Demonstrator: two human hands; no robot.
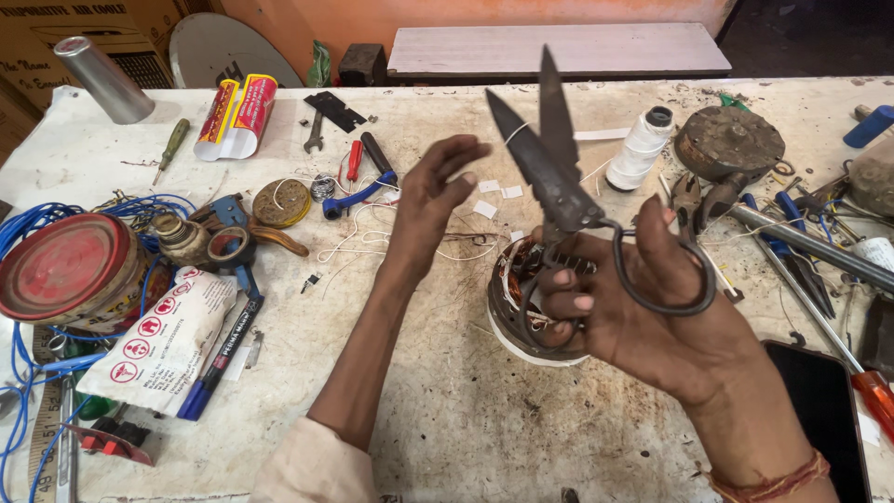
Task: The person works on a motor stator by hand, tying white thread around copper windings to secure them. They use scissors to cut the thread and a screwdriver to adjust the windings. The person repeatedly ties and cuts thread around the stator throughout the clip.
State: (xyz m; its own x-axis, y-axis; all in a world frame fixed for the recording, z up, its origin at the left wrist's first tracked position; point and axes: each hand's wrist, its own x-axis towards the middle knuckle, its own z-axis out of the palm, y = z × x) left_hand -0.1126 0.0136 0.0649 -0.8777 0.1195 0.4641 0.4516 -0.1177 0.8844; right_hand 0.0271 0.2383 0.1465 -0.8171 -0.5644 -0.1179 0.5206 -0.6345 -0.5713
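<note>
Above the round motor coil (521,312), the right hand (643,321) grips the big scissors (559,177), blades apart and pointing up, beside the left hand's (433,200) loose, empty fingers.

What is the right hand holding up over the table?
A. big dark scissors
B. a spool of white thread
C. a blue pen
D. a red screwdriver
A. The right hand has its fingers through the loop handles of big dark scissors, blades pointing up and slightly apart; the spool of white thread stands untouched on the table.
</note>
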